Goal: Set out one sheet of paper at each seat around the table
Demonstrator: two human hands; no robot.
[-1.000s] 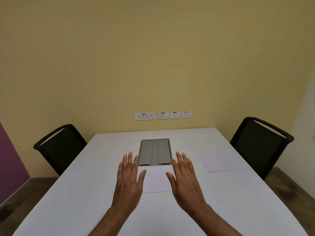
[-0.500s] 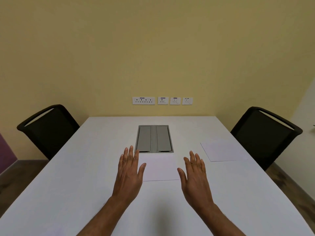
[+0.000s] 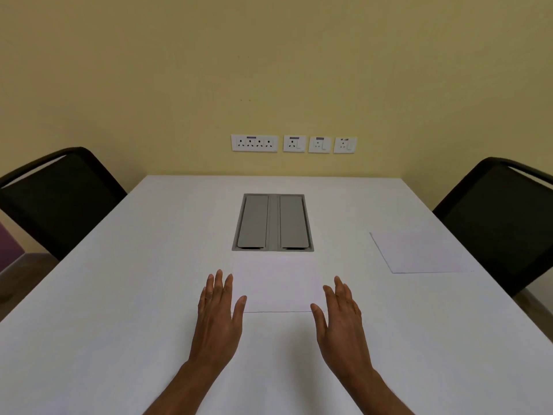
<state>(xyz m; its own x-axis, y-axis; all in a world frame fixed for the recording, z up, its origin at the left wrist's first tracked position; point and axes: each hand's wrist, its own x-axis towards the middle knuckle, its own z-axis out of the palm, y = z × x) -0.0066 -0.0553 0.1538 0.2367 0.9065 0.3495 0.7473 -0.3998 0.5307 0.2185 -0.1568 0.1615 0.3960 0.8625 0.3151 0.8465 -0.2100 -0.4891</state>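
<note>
From my feed the table (image 3: 119, 295) is plain white, no pattern. The sheet (image 3: 278, 283) at 12 o'clock is white too, barely distinct from the top. The second sheet (image 3: 419, 253) at 2 o'clock has a faint lilac tint. The hatch (image 3: 273, 223) at 12 is flat grey. The left chair (image 3: 57, 202) at 10 and the right chair (image 3: 502, 223) at 2 are black. The wall (image 3: 269, 70) is plain mustard yellow, its sockets (image 3: 254, 143) white with small purple labels. A purple panel (image 3: 9, 247) shows at 9, with brown floor (image 3: 18, 283) below it.

Left chair (image 3: 57, 205) and right chair (image 3: 502, 223) both get chopped off at the sides. The table (image 3: 119, 324) runs off the bottom, and the labels on the wall sockets (image 3: 293, 143) are way too tiny to read.
</note>
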